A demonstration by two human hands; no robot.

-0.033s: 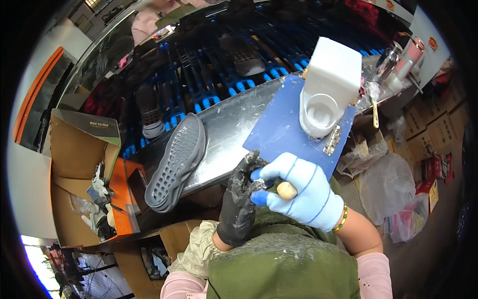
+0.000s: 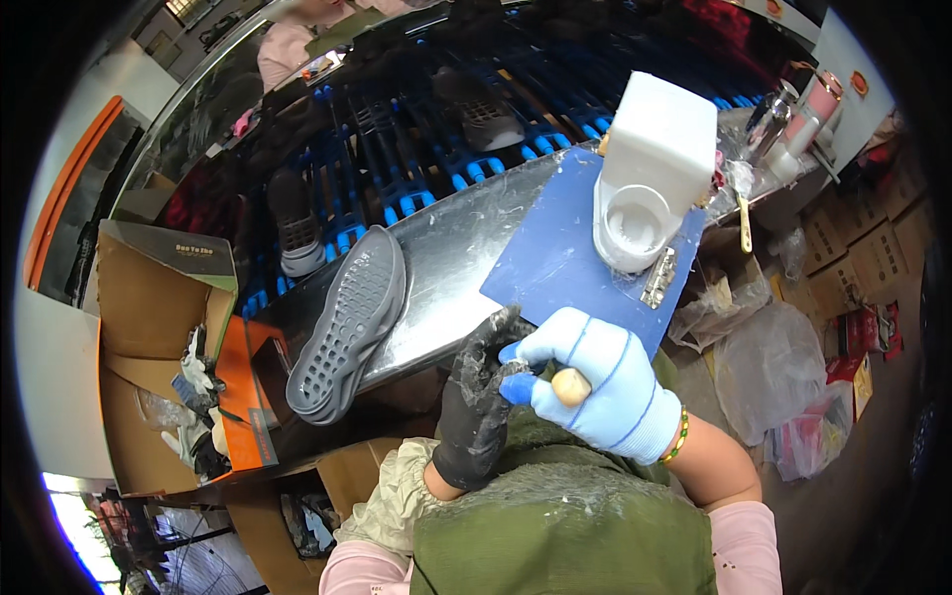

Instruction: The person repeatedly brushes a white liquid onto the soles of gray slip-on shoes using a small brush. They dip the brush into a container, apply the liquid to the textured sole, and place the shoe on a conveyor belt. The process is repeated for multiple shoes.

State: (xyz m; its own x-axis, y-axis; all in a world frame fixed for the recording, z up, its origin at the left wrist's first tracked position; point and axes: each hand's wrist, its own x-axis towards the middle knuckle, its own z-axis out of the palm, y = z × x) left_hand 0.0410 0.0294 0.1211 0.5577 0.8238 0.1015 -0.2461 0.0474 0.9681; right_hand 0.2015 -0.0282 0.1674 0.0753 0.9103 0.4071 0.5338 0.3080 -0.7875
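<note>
My right hand [image 2: 603,389], in a pale blue glove with blue fingertips, is closed around a tool with a rounded wooden handle end [image 2: 570,387]. Its working end is hidden. Against those blue fingertips, my left hand [image 2: 474,402] curls its fingers in a black glove smeared with white. Whatever the left fingers pinch cannot be made out. A grey shoe sole [image 2: 349,322] with a grid of holes lies on the metal ledge, left of both hands. Beyond the right hand, a white plastic container with a round cup-like opening [image 2: 638,226] stands on a blue sheet [image 2: 535,258].
Behind the metal ledge [image 2: 446,268] runs a rack of blue-tipped rollers [image 2: 407,203] carrying dark shoe pieces [image 2: 296,223]. An open cardboard box [image 2: 149,297] with gloves and scraps stands at left. A brush [image 2: 744,203] and bottles [image 2: 818,104] sit far right, above plastic bags [image 2: 769,372].
My left fingers have shifted slightly downward against the right fingertips. A whitish bit seen between them earlier is now mostly covered. The right hand keeps its grip, and the sole and container stay put.
</note>
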